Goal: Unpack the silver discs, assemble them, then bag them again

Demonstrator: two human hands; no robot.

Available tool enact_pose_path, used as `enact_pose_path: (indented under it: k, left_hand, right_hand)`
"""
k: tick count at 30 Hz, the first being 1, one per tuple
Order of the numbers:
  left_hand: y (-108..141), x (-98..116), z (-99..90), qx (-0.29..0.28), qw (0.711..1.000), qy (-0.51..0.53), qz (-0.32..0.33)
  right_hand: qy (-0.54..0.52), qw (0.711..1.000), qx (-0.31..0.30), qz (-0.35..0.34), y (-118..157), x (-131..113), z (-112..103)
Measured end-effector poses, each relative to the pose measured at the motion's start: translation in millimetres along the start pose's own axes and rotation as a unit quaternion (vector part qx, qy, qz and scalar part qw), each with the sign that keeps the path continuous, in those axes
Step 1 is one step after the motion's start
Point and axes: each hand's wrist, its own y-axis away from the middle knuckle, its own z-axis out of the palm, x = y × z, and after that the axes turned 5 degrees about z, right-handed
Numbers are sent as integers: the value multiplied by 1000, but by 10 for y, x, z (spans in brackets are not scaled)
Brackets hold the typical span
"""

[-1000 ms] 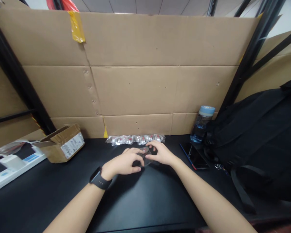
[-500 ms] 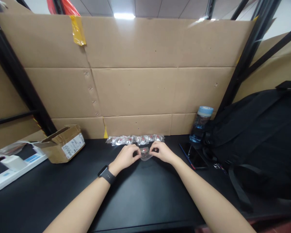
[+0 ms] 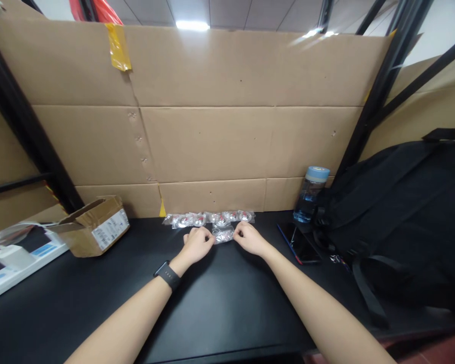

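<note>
Between my hands, a small clear plastic bag (image 3: 223, 234) is held just above the black table top (image 3: 227, 303); its contents are blurred by shine. My left hand (image 3: 198, 244), with a dark watch on the wrist, pinches the bag's left edge. At the opposite edge, the thumb and finger of my right hand (image 3: 250, 237) are pinched together on the plastic. Right behind the bag, a row of several similar clear packets (image 3: 199, 219) with round silvery and red items lies along the foot of the cardboard wall.
On the left stand an opened cardboard box (image 3: 98, 227) and a white power strip (image 3: 26, 265) with a plug. To the right are a blue-lidded water bottle (image 3: 311, 194), a dark phone (image 3: 301, 243) and a big black backpack (image 3: 405, 217). A cardboard panel (image 3: 208, 141) closes the back.
My hands have drawn slightly apart, and the bag between them looks stretched wider and shinier. The red spot seen in it before no longer shows clearly. The view has shifted a little.
</note>
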Motion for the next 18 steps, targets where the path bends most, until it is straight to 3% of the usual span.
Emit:
enact_pose_path:
  k: [6, 11, 18]
  left_hand:
    - [33, 24, 59, 29, 998, -52, 10]
    - [51, 1, 34, 48, 995, -69, 49]
    - [70, -41, -9, -40, 989, -47, 136]
  right_hand:
    - [86, 995, 47, 4, 77, -123, -43]
    - [106, 991, -36, -70, 130, -165, -63]
    - [68, 996, -61, -19, 122, -184, -29]
